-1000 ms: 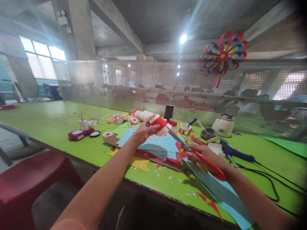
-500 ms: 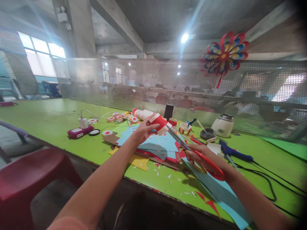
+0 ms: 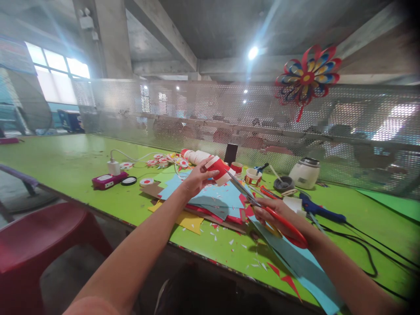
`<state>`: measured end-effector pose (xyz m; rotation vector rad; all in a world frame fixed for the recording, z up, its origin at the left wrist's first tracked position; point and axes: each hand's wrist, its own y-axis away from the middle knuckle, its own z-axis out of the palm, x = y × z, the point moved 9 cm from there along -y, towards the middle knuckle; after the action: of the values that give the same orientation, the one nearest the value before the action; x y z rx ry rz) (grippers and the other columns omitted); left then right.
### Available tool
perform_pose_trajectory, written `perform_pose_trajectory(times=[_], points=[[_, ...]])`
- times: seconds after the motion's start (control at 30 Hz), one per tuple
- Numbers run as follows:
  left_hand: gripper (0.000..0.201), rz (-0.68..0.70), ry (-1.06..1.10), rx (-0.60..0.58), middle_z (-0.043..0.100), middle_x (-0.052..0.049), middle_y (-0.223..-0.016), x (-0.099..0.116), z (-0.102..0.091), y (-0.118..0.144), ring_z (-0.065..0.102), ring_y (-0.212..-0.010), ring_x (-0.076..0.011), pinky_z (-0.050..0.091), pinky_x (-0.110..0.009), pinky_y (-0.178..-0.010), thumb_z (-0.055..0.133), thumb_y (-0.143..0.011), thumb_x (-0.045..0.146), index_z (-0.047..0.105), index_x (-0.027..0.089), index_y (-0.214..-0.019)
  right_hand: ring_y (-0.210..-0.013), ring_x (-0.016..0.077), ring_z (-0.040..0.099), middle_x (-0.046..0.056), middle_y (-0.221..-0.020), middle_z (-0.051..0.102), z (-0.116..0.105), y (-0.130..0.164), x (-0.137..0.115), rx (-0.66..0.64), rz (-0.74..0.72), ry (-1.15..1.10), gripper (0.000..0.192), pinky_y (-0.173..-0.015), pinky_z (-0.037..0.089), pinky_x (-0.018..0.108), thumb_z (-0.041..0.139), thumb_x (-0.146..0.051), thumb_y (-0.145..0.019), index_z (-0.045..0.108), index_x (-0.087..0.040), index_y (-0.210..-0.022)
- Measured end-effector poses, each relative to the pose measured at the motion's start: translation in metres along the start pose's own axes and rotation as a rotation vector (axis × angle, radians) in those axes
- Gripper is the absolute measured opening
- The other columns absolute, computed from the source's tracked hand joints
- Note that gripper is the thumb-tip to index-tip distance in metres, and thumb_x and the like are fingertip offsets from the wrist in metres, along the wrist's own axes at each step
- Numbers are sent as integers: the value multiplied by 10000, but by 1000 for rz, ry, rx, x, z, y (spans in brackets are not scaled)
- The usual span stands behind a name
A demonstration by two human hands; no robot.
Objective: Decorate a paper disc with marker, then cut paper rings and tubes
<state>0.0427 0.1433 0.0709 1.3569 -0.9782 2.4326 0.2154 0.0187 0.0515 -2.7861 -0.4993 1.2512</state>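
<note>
Scissors [image 3: 262, 205] with red handles are gripped in the right hand [image 3: 278, 216], whose fingers are closed through and around the handle loops. Their blades point up and to the left, and the tips meet the rim of a red and white paper cup [image 3: 219, 168]. Whether the blades are parted or shut cannot be told at this size.

Left hand [image 3: 197, 179] holds the paper cup above the surface [image 3: 65, 166], fingers closed around its body; the cup lies tilted, its open end toward the scissors.

Below both hands lies a stack of coloured paper sheets [image 3: 213, 201], blue uppermost, with red and yellow sheets showing at the edges. Small paper offcuts [image 3: 229, 240] are scattered on the green surface near its front edge. A long blue paper strip [image 3: 305, 267] runs beneath the right forearm toward the lower right.

Other items on the surface:
- a pink device [image 3: 105, 180] with a white charger [image 3: 113, 168] and cable, left of the stack;
- a row of small round red and white pieces [image 3: 157, 161] behind the stack;
- a blue glue gun [image 3: 320, 210] with a black cable, right of the right hand;
- a white pot [image 3: 305, 173] near the perforated metal screen [image 3: 197, 113].

A paper flower [image 3: 306, 78] hangs on the screen at upper right. A red plastic stool [image 3: 42, 249] stands at lower left.
</note>
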Motion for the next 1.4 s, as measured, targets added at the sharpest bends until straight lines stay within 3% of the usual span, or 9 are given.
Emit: perform_pose_trajectory(times=[0.2, 0.77, 1.2, 1.4], points=[[693, 9, 10, 3, 632, -91, -1094, 1, 0, 0, 642, -861, -203, 555, -339, -724, 772, -662, 163, 501, 243, -1294, -608, 135, 477, 0, -683, 481, 2, 0, 5, -27, 58, -46, 625, -570, 397, 288, 554, -630, -783, 644, -112, -1120], [607, -10, -11, -27, 637, -96, -1100, 2, 5, 2, 631, -908, -224, 538, -335, -729, 770, -661, 176, 555, 228, -1226, -517, 103, 420, -27, -620, 448, 6, -1, 15, -50, 23, -160, 608, -501, 360, 254, 522, -631, -809, 638, -132, -1136], [461, -23, -28, -54, 659, -103, -1049, -1, 9, 4, 638, -890, -225, 553, -365, -740, 769, -680, 214, 614, 186, -1114, -497, 91, 413, -30, -592, 438, 6, -1, 14, -10, 35, -70, 618, -463, 319, 234, 469, -641, -835, 647, -120, -1116], [463, -20, -31, -64, 649, -102, -1078, -3, 7, 2, 630, -911, -213, 551, -350, -744, 765, -695, 219, 601, 185, -1126, -462, 79, 379, -47, -577, 411, 6, 2, 11, 31, 116, -98, 593, -450, 311, 232, 519, -611, -812, 621, -105, -1103]])
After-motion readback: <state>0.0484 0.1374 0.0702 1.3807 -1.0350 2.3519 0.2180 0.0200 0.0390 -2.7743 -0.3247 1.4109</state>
